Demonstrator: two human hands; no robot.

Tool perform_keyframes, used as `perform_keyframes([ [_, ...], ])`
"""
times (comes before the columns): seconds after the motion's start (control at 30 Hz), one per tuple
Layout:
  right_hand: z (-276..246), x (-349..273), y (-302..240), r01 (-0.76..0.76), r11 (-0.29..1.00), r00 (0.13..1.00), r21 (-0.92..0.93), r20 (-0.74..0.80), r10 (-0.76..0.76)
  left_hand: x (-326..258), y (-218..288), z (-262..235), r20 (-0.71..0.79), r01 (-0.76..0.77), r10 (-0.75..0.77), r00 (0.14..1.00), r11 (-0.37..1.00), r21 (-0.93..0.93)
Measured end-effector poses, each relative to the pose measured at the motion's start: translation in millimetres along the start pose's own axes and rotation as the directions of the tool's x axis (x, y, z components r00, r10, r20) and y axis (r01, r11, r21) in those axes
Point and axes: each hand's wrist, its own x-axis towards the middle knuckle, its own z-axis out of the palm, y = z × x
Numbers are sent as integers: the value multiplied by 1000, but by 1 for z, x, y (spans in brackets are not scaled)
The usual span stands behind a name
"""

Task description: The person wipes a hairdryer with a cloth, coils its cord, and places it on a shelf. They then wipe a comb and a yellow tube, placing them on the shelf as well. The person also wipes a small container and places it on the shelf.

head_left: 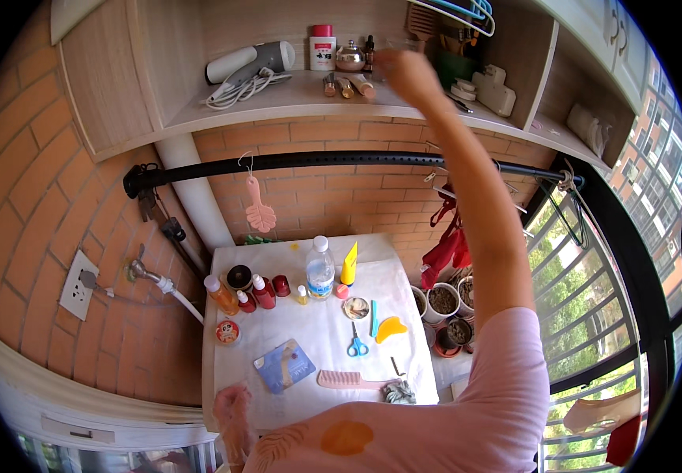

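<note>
My right arm stretches up over the table to the shelf. At its end my right hand (406,72) is blurred, and its fingers do not show clearly. It is next to a dark dropper bottle (369,54) and a round silver-lidded jar (350,57); small cosmetic tubes (362,85) lie just left of it. My left hand (233,404) is low at the table's near left edge, its fingers loosely bent with nothing visible in them. Closest to it on the table are a blue sheet-mask packet (284,366) and a pink comb (341,379).
The shelf (183,117) also carries a hair dryer (251,61) and a white-and-red bottle (323,49). On the white-covered table (278,256) stand a water bottle (320,268), several small bottles and blue scissors (357,345). A black rail (294,160) crosses between shelf and table.
</note>
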Motion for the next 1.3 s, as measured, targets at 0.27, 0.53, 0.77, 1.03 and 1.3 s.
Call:
perform_keyframes([
  [0.27,-65,-35,106,-404,803,859,-439,120,498,3,-9,-1,91,-117,113,989,993,35],
  [0.53,-48,-39,109,-428,837,870,-341,97,484,-2,3,16,101,-56,61,993,997,-52],
  [0.77,-35,-36,100,-513,805,840,-298,19,542,-2,-23,-15,66,-32,29,997,999,40],
  [1.03,-63,-114,64,-27,1000,959,-16,-284,21,-23,-9,-14,24,-95,96,995,995,-34],
  [1.3,-29,-311,-54,-256,873,930,416,353,104,-39,3,-26,33,-55,54,998,998,22],
])
